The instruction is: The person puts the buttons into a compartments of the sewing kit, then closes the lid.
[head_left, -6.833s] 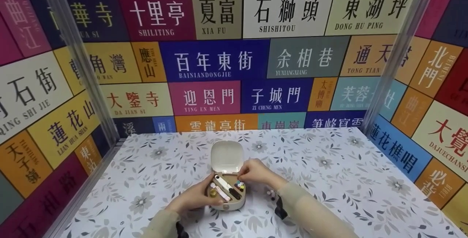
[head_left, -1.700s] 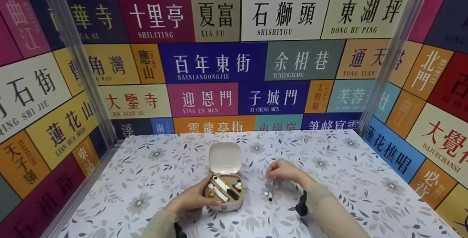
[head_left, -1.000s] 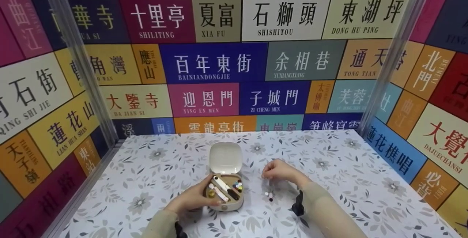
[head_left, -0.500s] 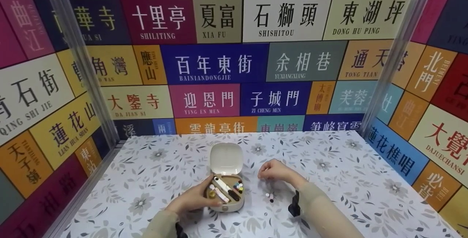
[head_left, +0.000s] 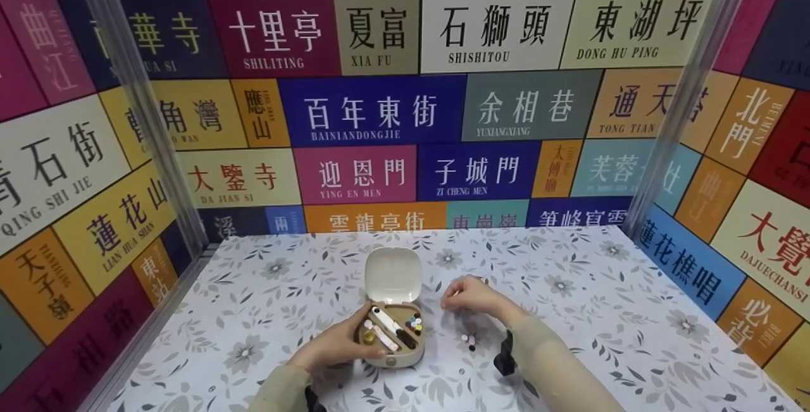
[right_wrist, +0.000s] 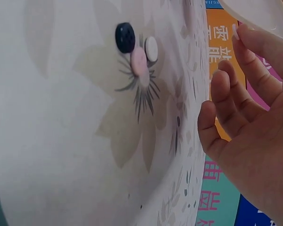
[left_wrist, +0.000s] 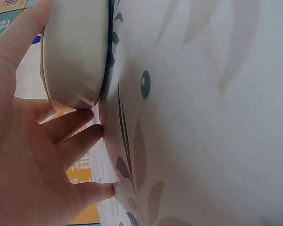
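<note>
A small cream sewing box [head_left: 410, 357] stands on the table with its lid [head_left: 393, 274] raised. My left hand [head_left: 335, 343] grips its left side, thumb at the front and fingers round the back in the head view. Inside lie a white tool with a dark end [head_left: 383, 319], a pale stick-like piece [head_left: 385, 340], a gold round piece [head_left: 369, 337] and several coloured buttons [head_left: 414, 323]. Right of the box, above the table, my right hand [head_left: 471, 297] pinches a small white button [right_wrist: 235, 32] between thumb and forefinger; the head view hides this button.
Loose buttons lie on the table below my right hand, among them a black button [right_wrist: 125, 37], a pink button [right_wrist: 138, 61] and a white button [right_wrist: 151, 49]. A floral cloth [head_left: 557, 349] covers the table. Walls of coloured sign panels [head_left: 373, 108] enclose it.
From the box's right compartment, my right hand went right to the loose buttons and is now drifting left towards the box. My left hand keeps its hold; the box stays in place.
</note>
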`<state>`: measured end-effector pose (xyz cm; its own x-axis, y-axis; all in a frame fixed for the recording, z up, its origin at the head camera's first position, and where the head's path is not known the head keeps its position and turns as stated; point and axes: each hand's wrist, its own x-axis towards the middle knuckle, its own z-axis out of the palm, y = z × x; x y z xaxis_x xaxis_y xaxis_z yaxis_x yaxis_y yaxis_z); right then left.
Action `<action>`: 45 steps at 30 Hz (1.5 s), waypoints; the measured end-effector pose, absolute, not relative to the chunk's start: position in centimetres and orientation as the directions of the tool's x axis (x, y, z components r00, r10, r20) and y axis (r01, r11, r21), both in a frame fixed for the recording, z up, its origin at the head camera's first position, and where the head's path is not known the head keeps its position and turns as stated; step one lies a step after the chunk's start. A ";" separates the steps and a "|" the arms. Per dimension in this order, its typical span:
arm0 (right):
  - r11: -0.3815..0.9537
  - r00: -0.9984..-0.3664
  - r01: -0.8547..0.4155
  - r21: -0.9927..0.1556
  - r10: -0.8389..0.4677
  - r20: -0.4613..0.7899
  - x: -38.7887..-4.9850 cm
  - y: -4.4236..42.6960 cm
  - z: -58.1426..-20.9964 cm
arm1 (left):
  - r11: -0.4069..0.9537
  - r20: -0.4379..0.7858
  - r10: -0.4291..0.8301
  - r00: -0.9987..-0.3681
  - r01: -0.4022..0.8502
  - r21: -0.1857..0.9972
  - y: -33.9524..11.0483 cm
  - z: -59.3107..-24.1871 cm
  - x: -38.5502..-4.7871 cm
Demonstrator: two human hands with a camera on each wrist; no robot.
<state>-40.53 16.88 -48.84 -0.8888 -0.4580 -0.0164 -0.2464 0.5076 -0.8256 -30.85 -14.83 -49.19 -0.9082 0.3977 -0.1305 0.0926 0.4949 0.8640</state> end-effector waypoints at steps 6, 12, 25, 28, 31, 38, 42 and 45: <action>0.504 -0.886 -0.251 -0.826 -0.463 -0.013 -40.5 16.2 -48.8 | 0.508 -0.141 0.394 -0.908 0.087 0.857 -14.9 -49.2 -30.9; 0.485 -0.884 -0.266 -0.833 -0.468 0.010 -40.6 15.6 -49.0 | 0.524 -0.157 0.385 -0.910 0.075 0.848 -14.9 -49.2 -31.1; 0.464 -0.876 -0.275 -0.842 -0.482 0.021 -40.3 14.1 -48.9 | 0.465 -0.132 0.380 -0.916 0.065 0.883 -14.9 -49.4 -31.0; 0.445 -0.876 -0.270 -0.854 -0.481 0.026 -40.2 13.7 -48.9 | 0.478 -0.155 0.368 -0.917 0.044 0.877 -14.8 -49.4 -31.1; 0.430 -0.877 -0.269 -0.862 -0.478 0.035 -40.2 13.3 -48.9 | 0.491 -0.183 0.356 -0.916 0.017 0.871 -14.8 -49.4 -31.2; 0.387 -0.872 -0.265 -0.883 -0.486 0.049 -39.7 12.4 -49.0 | 0.487 -0.178 0.364 -0.914 0.024 0.873 -14.8 -49.4 -31.1; 0.341 -0.857 -0.276 -0.899 -0.510 0.070 -38.5 12.0 -47.9 | 0.465 -0.141 0.385 -0.912 0.060 0.883 -14.9 -49.5 -31.1; 0.330 -0.852 -0.276 -0.903 -0.519 0.070 -38.0 11.6 -47.6 | 0.458 -0.134 0.387 -0.912 0.064 0.887 -14.9 -49.5 -31.1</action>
